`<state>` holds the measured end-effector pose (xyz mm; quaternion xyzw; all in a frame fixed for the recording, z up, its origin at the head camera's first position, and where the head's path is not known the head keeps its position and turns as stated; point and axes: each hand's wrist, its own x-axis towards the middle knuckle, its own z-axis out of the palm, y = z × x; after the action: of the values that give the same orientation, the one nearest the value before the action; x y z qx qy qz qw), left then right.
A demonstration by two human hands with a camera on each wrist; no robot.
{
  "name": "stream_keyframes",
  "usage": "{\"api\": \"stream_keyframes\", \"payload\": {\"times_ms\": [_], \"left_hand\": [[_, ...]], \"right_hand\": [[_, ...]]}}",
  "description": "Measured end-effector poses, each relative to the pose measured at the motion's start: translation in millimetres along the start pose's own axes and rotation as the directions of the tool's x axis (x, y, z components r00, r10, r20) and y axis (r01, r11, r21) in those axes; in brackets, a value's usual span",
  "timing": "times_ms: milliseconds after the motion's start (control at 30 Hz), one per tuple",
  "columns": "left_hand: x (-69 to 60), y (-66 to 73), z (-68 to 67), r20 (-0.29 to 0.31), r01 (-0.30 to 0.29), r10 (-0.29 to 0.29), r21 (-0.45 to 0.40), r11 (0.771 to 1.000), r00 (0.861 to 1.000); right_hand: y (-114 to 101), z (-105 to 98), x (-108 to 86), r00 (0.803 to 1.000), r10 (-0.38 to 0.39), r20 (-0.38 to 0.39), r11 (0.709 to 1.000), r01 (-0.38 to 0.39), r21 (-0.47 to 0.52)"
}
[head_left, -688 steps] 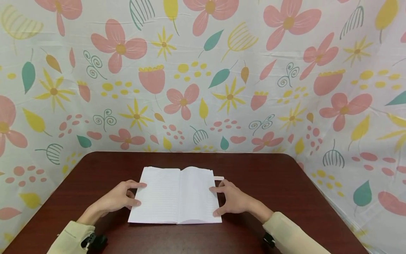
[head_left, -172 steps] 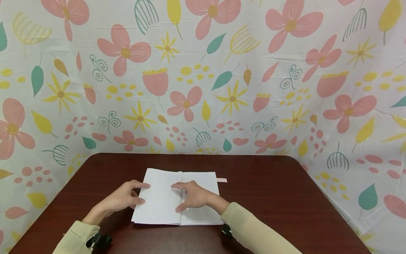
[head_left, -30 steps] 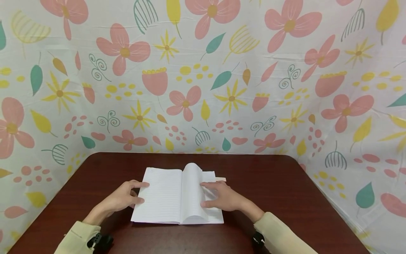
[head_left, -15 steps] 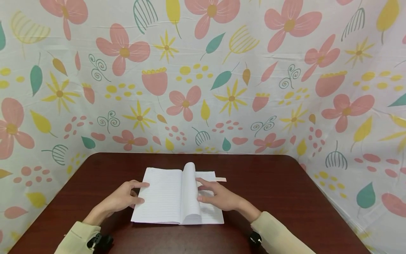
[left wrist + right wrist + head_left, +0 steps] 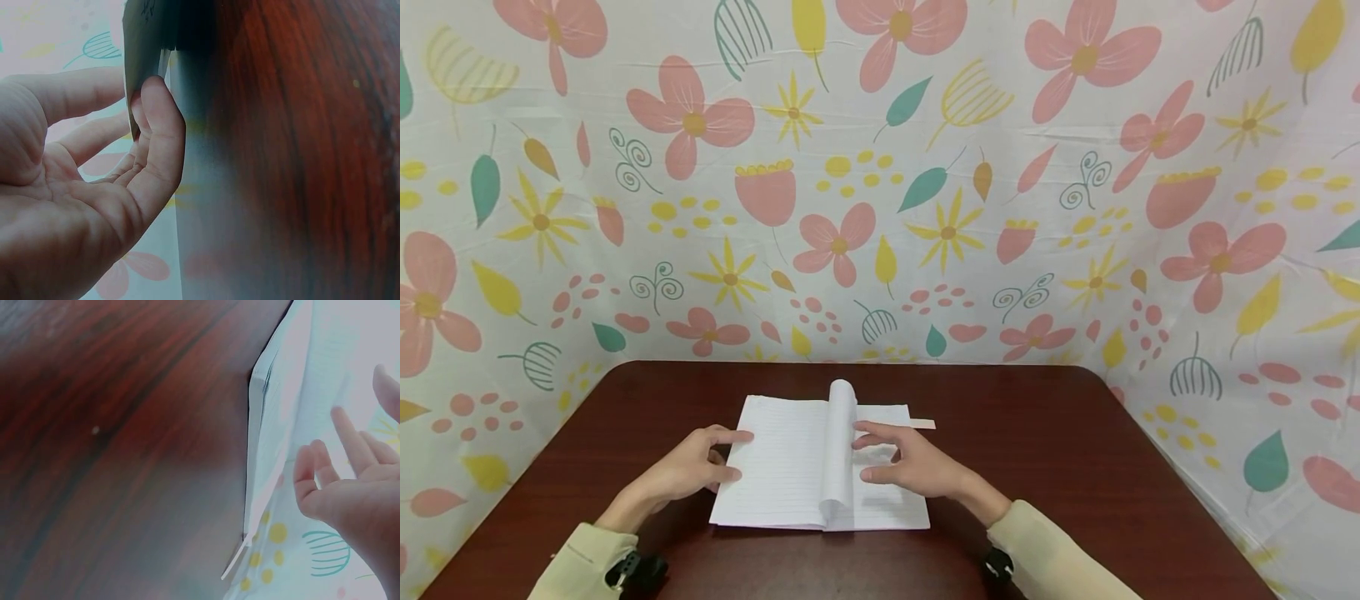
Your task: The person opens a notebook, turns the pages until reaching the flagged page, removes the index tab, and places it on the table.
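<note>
An open lined notebook (image 5: 775,467) lies on the table before me. My left hand (image 5: 688,462) grips its left edge; in the left wrist view, fingers (image 5: 164,125) of the left hand wrap the edge of the notebook (image 5: 142,50). Near the spine, a page (image 5: 839,446) stands up, rolled over into a narrow curl. My right hand (image 5: 917,462) is over the right-hand page, its fingertips at or just beside the curl; contact is hard to tell. In the right wrist view the right hand (image 5: 350,481) has loosely bent fingers, above the notebook's edge (image 5: 257,425).
A pale strip (image 5: 922,424) sticks out from the notebook's right side, near its far corner. The dark red-brown table (image 5: 1015,433) has a floral-printed cloth (image 5: 880,208) hanging behind and at the sides. Black straps (image 5: 634,572) are on both wrists.
Several seconds ago the right hand was over the left page. Since one second ago, it has moved left across the right-hand page, and the curled page has rolled toward the spine. The left hand stays put.
</note>
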<state>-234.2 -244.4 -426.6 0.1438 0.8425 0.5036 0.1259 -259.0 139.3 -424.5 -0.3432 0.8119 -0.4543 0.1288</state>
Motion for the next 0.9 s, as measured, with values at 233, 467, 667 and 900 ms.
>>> {"api": "stream_keyframes", "payload": {"times_ms": [233, 467, 667, 900], "left_hand": [[-1.1, 0.6, -1.1, 0.012, -0.02, 0.02, -0.017, 1.0, 1.0], [-0.3, -0.1, 0.5, 0.002, -0.002, 0.002, -0.011, 1.0, 1.0], [0.0, -0.9, 0.7, 0.001, 0.0, 0.0, -0.01, 1.0, 1.0], [0.1, -1.1, 0.8, -0.002, -0.008, 0.008, -0.008, 1.0, 1.0]], "right_hand": [[0, 2, 3.7, 1.0, 0.005, 0.009, 1.0, -0.005, 0.018], [6, 7, 9.7, 1.0, 0.006, -0.016, 1.0, -0.006, -0.015], [1, 10, 15.6, 0.999, -0.022, -0.024, 0.992, 0.019, -0.128], [-4, 16, 24.6, 0.998, 0.036, -0.047, 0.96, -0.047, -0.277]]}}
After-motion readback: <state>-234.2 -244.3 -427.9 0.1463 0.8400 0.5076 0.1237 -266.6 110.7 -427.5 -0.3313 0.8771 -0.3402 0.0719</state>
